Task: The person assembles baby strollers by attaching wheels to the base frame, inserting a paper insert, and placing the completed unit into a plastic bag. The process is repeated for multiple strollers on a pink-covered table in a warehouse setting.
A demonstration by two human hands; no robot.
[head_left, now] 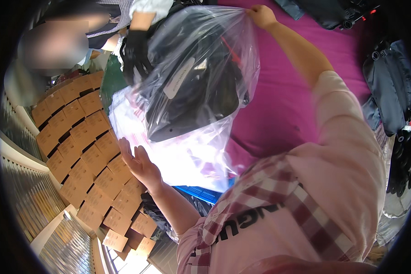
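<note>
A large clear plastic bag [248, 43] lies over a black bag [205, 107], which looks like a backpack with a pale label strip on it. My right hand [261, 17] reaches to the far side and pinches the plastic bag's upper corner. Fingers spread, my left hand [142, 168] hovers beside the near left edge of the plastic and holds nothing. White plastic sheets with reddish print [132, 118] lie beneath the black bag, washed out by glare. A co-worker's black-gloved hand [136, 57] is at the left side of the plastic bag.
Magenta cloth [287, 96] covers the table. Brown cardboard boxes [86, 169] stand in rows at the left. More dark bags [390, 91] lie along the right, with others at the top right. Another person [109, 27] stands across at the far left.
</note>
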